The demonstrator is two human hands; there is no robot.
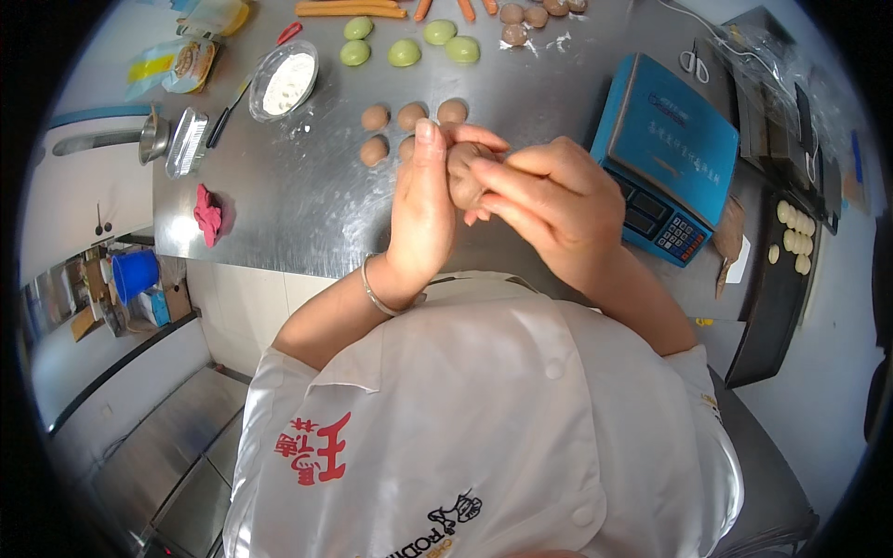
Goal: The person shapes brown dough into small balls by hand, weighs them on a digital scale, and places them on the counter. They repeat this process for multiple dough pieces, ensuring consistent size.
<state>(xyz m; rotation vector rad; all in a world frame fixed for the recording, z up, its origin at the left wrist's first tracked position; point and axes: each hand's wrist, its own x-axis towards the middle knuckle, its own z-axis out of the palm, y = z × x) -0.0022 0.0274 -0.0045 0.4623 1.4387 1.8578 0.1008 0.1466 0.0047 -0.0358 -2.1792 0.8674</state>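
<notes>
A piece of brown dough (466, 178) rests in my left hand (427, 202), whose thumb stands upright beside it. The fingertips of my right hand (558, 195) pinch the dough's edge from the right. Just beyond my hands, brown dough balls (374, 117) sit in rows on the stainless steel table (314, 195), some partly hidden behind my left hand. Pale green dough pieces (404, 52) lie farther back. More brown balls (515, 35) with flour around them are at the far right of these, and orange dough strips (349, 8) lie at the far edge of the view.
A clear bowl of flour (286, 82) stands at the left, near a foil tray (187, 143), a metal ladle (154, 139) and a crumpled pink piece (207, 215). On the right are a blue digital scale (670, 139), scissors (694, 66) and a dark tray (774, 307) with pale dough pieces.
</notes>
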